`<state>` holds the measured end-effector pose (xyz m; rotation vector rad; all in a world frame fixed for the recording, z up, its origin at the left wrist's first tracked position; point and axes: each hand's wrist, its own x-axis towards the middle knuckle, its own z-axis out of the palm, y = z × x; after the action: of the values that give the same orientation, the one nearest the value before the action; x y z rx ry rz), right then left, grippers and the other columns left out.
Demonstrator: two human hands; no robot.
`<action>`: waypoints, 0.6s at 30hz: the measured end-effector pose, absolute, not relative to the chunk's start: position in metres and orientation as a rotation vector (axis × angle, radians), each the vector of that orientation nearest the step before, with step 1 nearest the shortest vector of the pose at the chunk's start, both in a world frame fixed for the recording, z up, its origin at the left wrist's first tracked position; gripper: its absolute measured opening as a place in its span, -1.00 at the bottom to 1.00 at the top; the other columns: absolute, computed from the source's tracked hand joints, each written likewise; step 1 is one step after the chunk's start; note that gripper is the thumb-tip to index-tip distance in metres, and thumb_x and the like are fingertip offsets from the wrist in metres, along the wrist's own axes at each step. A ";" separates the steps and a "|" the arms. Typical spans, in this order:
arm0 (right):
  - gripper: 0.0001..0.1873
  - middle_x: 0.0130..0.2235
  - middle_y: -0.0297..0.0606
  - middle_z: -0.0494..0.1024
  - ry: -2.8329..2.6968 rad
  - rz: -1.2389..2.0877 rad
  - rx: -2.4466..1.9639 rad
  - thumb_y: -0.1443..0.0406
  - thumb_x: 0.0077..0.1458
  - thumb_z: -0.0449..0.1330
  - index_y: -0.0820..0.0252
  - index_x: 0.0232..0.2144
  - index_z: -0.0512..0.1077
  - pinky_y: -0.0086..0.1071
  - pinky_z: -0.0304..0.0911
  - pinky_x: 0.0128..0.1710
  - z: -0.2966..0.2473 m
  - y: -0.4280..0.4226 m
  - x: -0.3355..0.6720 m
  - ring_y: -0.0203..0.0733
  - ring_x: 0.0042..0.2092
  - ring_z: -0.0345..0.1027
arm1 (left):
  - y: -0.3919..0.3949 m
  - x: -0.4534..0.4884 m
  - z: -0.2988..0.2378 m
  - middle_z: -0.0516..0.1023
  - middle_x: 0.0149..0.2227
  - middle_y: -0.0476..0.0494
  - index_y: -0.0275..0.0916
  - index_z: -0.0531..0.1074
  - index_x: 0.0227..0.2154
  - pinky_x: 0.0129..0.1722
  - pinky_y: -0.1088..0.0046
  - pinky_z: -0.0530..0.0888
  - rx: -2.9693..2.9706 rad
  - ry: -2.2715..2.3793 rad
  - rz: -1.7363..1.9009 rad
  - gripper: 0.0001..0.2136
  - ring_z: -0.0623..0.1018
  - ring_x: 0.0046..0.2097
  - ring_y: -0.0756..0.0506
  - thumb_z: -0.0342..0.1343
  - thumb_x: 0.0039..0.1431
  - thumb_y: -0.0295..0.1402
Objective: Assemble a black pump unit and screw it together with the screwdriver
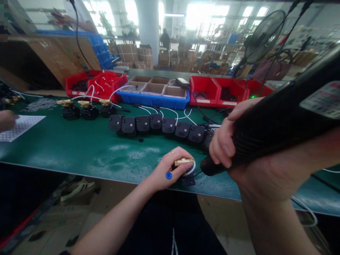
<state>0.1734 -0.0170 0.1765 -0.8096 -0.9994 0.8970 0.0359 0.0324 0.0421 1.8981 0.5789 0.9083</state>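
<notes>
My left hand (167,168) is closed around a small black unit with a brass fitting (183,162) and a white cable, held at the front edge of the bench. A blue round-ended object (168,175) shows at that hand's thumb side. My right hand (255,163) grips a black electric screwdriver (265,117), slanting down to the left. Its thin bit reaches the unit's side; whether it sits on a screw I cannot tell. Beyond my hands stands a row of several black boxy units (155,122), each with a screw on its face.
Three units with brass fittings (86,104) stand left of the row. Behind are red bins (204,91) and a blue divided tray (154,101). Another person's hand (7,120) is by a white perforated sheet (22,128) at far left. A fan (265,35) stands back right.
</notes>
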 end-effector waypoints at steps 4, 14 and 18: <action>-0.26 -0.74 -0.41 0.25 -1.007 0.901 -0.737 -0.41 -0.01 -0.01 0.08 -0.58 0.44 -0.39 -0.03 -0.84 0.170 -0.012 0.174 -0.27 -0.77 0.12 | 0.033 0.036 0.041 0.50 -0.23 -0.14 -0.27 0.48 -0.23 -0.15 0.39 0.39 1.900 0.582 0.905 -0.82 0.49 -0.19 -0.10 0.06 0.30 -0.27; -0.23 -0.75 -0.37 0.33 -1.072 0.880 -0.803 -0.46 -0.16 0.06 0.09 -0.59 0.43 -0.39 -0.01 -0.85 0.174 -0.016 0.171 -0.22 -0.77 0.16 | 0.034 0.035 0.040 0.51 -0.21 -0.14 -0.25 0.46 -0.21 -0.12 0.37 0.41 1.897 0.583 0.886 -0.81 0.49 -0.16 -0.11 0.05 0.31 -0.24; -0.24 -0.76 -0.40 0.29 -1.058 0.833 -0.803 -0.46 -0.21 0.11 0.09 -0.64 0.37 -0.39 -0.02 -0.83 0.169 -0.016 0.168 -0.25 -0.77 0.13 | 0.034 0.036 0.040 0.50 -0.24 -0.11 -0.26 0.46 -0.24 -0.15 0.41 0.40 1.878 0.588 0.895 -0.83 0.49 -0.18 -0.09 0.07 0.29 -0.27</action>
<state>0.1681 -0.0157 0.1695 -0.8026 -1.0578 0.8332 0.0360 0.0338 0.0396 1.8777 0.5885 0.8952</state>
